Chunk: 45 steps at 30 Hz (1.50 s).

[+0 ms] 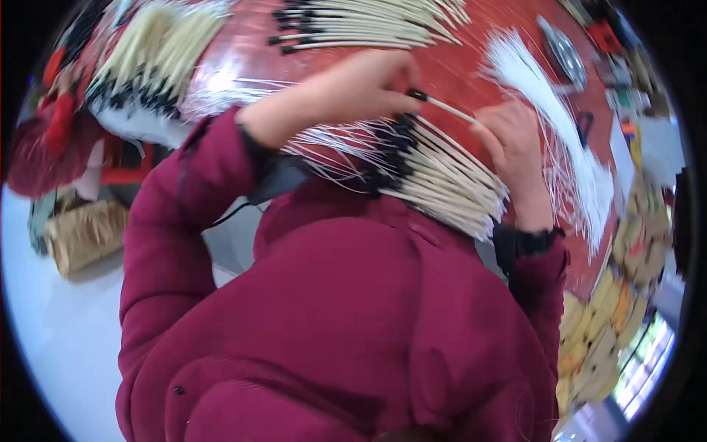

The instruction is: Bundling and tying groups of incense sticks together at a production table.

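Note:
A slim cream rod with a black end spans the gap between my hands above the red table. My right hand is closed on its pale end. At the black end is my left hand, slightly blurred, with fingers curled; what they pinch is hidden. Below my hands, at the table's near edge, lies a bundle of similar rods, black ends to the left. Thin white strands fan out leftward from those black ends, partly under my left forearm.
More black-ended rods lie at the far side, and another pile at the far left. Right of my right hand runs a long bundle of white strands. Beyond it sits a clear-and-grey object. A brown wrapped bundle is at lower left.

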### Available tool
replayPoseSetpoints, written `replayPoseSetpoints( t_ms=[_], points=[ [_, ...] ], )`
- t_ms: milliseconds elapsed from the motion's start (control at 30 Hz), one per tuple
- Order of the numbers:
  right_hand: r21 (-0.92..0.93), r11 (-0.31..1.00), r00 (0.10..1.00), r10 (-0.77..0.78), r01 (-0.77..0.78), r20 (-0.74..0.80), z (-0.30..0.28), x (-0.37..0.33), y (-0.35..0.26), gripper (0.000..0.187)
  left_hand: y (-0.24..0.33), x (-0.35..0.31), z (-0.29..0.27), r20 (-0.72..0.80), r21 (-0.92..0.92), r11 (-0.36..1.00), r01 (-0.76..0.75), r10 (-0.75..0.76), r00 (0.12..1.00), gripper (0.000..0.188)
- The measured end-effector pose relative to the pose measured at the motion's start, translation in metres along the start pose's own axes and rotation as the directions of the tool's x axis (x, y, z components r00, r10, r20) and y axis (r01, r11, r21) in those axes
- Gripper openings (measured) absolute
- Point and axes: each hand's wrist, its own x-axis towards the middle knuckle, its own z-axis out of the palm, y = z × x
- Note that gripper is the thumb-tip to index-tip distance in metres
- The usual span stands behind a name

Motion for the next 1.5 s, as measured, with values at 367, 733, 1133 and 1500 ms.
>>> replayPoseSetpoints(
  t_ms=[367, 733, 1133, 1500],
  points=[
    [0.007, 0.994, 0.991, 0.108, -0.109, 0.083, -0.016, -0.05, -0.008, 0.009, -0.088, -0.145, -0.189, -0.507, 0.507, 0.726, 0.465, -0.185, 0.842, 0.018],
    [0.04, 0.994, 0.994, 0.105, -0.106, 0.009, -0.004, -0.058, -0.021, 0.019, -0.039, -0.087, -0.109, -0.445, 0.821, 0.496, 0.282, 0.248, 0.86, 0.031],
    [-0.112, 0.937, 0.938, 0.313, -0.331, -0.146, -0.012, -0.072, 0.009, 0.033, 0.02, 0.077, 0.055, 0.226, 0.631, 0.698, -0.34, 0.254, 0.941, 0.026],
    [-0.09, 0.858, 0.844, 0.471, -0.506, -0.256, -0.008, -0.078, 0.038, 0.035, -0.014, 0.216, 0.116, 0.082, 0.764, 0.607, -0.219, 0.245, 0.966, 0.02]
  ],
)
